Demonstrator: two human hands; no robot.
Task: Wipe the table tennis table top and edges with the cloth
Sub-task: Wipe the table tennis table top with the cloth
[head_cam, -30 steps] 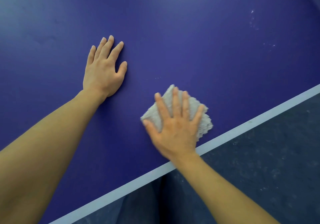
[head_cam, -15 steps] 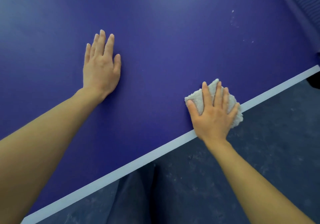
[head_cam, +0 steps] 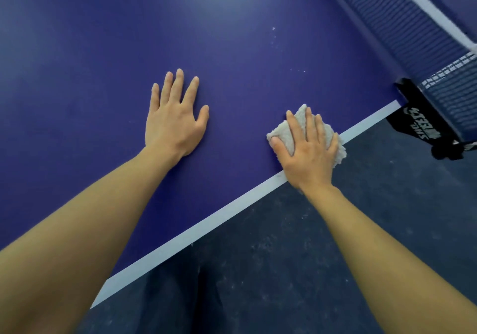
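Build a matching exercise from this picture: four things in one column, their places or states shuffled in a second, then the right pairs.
Column one
1. left hand
2. cloth
3. net
4. white edge line

Column two
A. runs along the near border of the table top
B. lies flat, fingers spread, on bare blue surface
C. pressed under the right hand at the table's edge
D. stands at the upper right of the view

Pairs: 1-B, 2-C, 3-D, 4-A

Dark blue net (head_cam: 402, 23) at upper right; black clamp (head_cam: 419, 124) with white lettering; speckled grey floor (head_cam: 413, 191).
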